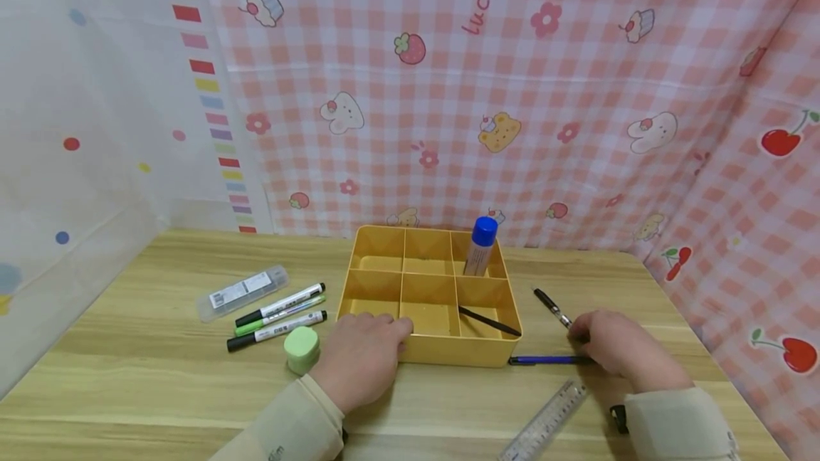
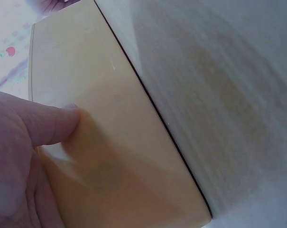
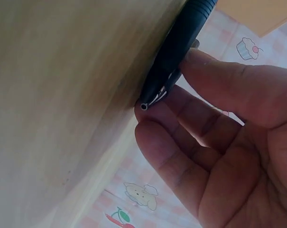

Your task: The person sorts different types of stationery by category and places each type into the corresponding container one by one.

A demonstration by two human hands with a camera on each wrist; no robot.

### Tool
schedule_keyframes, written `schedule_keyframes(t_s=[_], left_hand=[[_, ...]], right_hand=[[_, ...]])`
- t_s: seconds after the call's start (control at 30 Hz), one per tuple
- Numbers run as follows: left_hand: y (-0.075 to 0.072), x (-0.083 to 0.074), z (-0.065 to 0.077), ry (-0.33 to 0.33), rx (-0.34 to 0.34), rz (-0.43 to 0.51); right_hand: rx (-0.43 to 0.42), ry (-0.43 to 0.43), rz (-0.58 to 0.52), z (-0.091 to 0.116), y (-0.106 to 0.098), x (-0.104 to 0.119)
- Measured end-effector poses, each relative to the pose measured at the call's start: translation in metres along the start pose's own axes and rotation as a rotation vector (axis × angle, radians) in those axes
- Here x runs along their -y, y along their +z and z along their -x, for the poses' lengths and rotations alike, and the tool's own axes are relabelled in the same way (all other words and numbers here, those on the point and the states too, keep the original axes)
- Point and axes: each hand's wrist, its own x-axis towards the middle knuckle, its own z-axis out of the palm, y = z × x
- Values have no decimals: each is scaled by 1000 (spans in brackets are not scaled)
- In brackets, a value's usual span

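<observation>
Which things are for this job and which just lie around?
Probably the job: yellow box (left hand on it), glue stick and black stick inside, black pen, blue pen near right hand.
Maybe lying about: ruler, clear case, three pens at left, green object.

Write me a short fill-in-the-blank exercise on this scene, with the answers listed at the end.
1. The divided tray has ____ compartments.
2. The blue-capped tube is in the tray's back ____ compartment.
3. The grip on the tray's front wall is the person's ____ one; the other grip pinches a pen.
4. The squat object left of the tray is light ____.

Answers: six; right; left; green.
</observation>
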Motion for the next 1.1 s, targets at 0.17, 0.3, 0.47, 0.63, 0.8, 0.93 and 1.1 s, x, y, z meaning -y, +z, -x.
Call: schedule_keyframes(t_s=[0.17, 0.3, 0.47, 0.63, 0.8, 0.93, 1.1], left_hand=[[0, 0, 1, 1, -10, 0], [0, 0, 1, 7, -26, -8], [-1, -1, 2, 13, -40, -11], [-1, 0, 2, 19, -48, -10], [-1, 0, 2, 23, -53, -12], [-1, 0, 2, 22, -52, -8], [-1, 0, 1, 21, -46, -4]], right_hand=[[-4, 1, -12, 0, 0, -1], [-5, -10, -26, 0, 0, -3], [-4, -7, -25, 0, -1, -5], [11, 2, -34, 0, -1, -5], [11, -5, -32, 1, 1, -5], [-4, -12, -17, 2, 1, -4], [-39, 17, -17, 4, -2, -4]])
